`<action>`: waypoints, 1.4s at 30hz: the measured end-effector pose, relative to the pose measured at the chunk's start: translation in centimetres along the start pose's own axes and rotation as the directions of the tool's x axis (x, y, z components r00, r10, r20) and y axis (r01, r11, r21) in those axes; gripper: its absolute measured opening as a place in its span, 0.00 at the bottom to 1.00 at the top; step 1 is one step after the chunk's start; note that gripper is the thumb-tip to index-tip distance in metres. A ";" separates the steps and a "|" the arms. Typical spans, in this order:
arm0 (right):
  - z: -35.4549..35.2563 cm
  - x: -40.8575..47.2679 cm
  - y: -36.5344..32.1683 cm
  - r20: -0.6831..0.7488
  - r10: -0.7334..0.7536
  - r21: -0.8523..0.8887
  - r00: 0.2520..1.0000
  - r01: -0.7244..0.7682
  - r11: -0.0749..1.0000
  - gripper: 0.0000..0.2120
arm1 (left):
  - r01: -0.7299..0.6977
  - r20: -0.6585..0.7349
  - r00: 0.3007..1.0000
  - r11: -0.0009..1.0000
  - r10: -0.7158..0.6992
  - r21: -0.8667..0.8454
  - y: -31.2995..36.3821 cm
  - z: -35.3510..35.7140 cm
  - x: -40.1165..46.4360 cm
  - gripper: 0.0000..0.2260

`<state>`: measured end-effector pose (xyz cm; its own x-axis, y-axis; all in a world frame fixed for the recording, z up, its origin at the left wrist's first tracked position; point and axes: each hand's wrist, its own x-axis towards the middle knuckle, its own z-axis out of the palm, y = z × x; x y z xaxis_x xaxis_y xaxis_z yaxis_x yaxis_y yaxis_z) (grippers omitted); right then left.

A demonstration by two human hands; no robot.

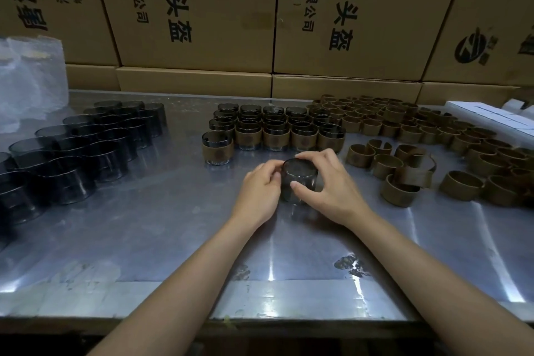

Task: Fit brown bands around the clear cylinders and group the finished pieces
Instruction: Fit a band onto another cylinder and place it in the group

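Nearest me, both forearms ran up over the steel worktop [173,240], and the two hands met on one bare smoky cylinder [299,179] standing upright, open mouth up, its axis vertical. My left hand [258,192] had its fingers curled against the cylinder's left wall; my right hand [326,186] clamped it from the other side, thumb low on the front, fingers over the far rim. No band was on it yet. The loose brown bands [398,179] lay to the right, just beside the right hand, so I judged that hand the one to fetch the next band. Beyond the hands, the finished pieces [274,127] stood in rows, with one banded cylinder [217,147] slightly apart at their left corner. Bare cylinders [86,147] crowded the left side. Further right, more bands [404,118] spread out. Cardboard cartons [202,9] walled the back, a plastic bag [29,78] at far left.
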<state>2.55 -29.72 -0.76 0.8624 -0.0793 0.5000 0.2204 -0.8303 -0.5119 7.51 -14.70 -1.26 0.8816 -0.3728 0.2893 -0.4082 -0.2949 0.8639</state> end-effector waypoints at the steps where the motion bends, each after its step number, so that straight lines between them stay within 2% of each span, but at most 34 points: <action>1: 0.0 0.0 0.0 0.014 0.010 -0.014 1.000 -0.010 1.000 0.25 | 0.009 0.010 1.000 1.000 -0.009 0.022 -0.1 0.0 0.1 0.15; 6: -0.4 -0.1 -0.4 0.019 0.009 -0.060 1.000 -0.008 0.998 0.27 | 0.026 -0.014 1.000 1.000 -0.026 0.015 -0.2 -0.2 0.4 0.16; 8: -1.4 0.1 -0.5 -0.112 0.000 -0.089 0.994 -0.010 0.996 0.26 | 0.038 -0.040 0.998 0.999 -0.038 0.011 -0.4 -0.4 0.6 0.17; 9: -2.1 0.2 -0.3 -0.215 -0.003 -0.158 0.977 -0.031 0.987 0.23 | 0.045 -0.049 0.998 0.999 -0.044 0.015 -0.5 -0.6 0.7 0.17; 11: -3.8 0.1 0.7 -0.414 0.023 -0.338 0.910 -0.177 0.924 0.15 | 0.049 -0.054 0.997 0.998 -0.047 0.038 -0.6 -0.7 0.8 0.18; 13: -5.3 -0.3 2.1 -0.542 0.143 -0.395 0.828 -0.401 0.826 0.13 | 0.047 -0.055 0.997 0.998 -0.044 0.052 -0.6 -0.7 0.8 0.18; 16: -6.9 -1.2 3.5 -0.551 0.469 -0.283 0.690 -0.683 0.673 0.20 | 0.052 -0.058 0.997 0.997 -0.048 0.061 -0.6 -0.7 0.8 0.17; 19: -7.5 -1.2 4.0 -0.431 0.674 -0.209 0.600 -0.793 0.572 0.27 | 0.058 -0.054 0.997 0.996 -0.055 0.061 -0.5 -0.7 0.8 0.17; 21: -7.5 -1.2 4.1 -0.389 0.702 -0.177 0.596 -0.797 0.578 0.27 | 0.062 -0.054 0.997 0.996 -0.058 0.061 -0.5 -0.7 0.7 0.17; 24: -7.5 -1.2 3.9 -0.440 0.649 -0.158 0.621 -0.765 0.625 0.25 | 0.055 -0.064 0.997 0.996 -0.051 0.066 -0.5 -0.7 0.8 0.17; 26: -7.6 -1.2 3.7 -0.501 0.568 -0.124 0.653 -0.703 0.700 0.24 | 0.045 -0.068 0.997 0.996 -0.040 0.073 -0.5 -0.7 0.8 0.18; 28: -7.6 -1.0 3.2 -0.587 0.416 -0.073 0.695 -0.557 0.827 0.23 | 0.043 -0.068 0.997 0.997 -0.038 0.070 -0.6 -0.7 0.9 0.17; 31: -6.8 -0.7 1.6 -0.664 0.138 -0.059 0.735 -0.235 0.970 0.22 | -0.018 -0.092 0.995 0.997 0.025 0.076 -0.5 -0.7 0.7 0.15; 33: -5.7 -0.5 0.3 -0.635 0.015 -0.046 0.773 -0.057 0.997 0.19 | -0.163 -0.151 0.972 0.981 0.179 0.108 0.1 -0.7 0.2 0.14; 35: -4.3 -0.2 -0.9 -0.572 -0.050 -0.021 0.819 0.046 0.999 0.15 | -0.352 -0.193 0.909 0.928 0.370 0.121 0.9 -0.8 -0.3 0.15; 38: -2.5 0.0 -2.6 -0.492 -0.141 -0.016 0.859 0.154 0.988 0.15 | -0.585 -0.110 0.781 0.781 0.615 0.216 1.8 -0.4 -1.1 0.24; 40: -1.8 -0.1 -3.2 -0.448 -0.200 -0.007 0.871 0.220 0.975 0.18 | -0.617 -0.077 0.751 0.739 0.656 0.269 2.0 -0.3 -1.3 0.27; 42: -1.5 -0.3 -3.3 -0.418 -0.234 -0.009 0.878 0.254 0.967 0.21 | -0.597 -0.149 0.741 0.744 0.655 0.301 2.0 -0.4 -1.2 0.22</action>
<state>0.92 -27.78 1.86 0.5150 -0.1058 0.8506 0.4281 -0.8279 -0.3622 5.76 -14.45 0.28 0.4214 -0.3384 0.8414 -0.9010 -0.2621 0.3458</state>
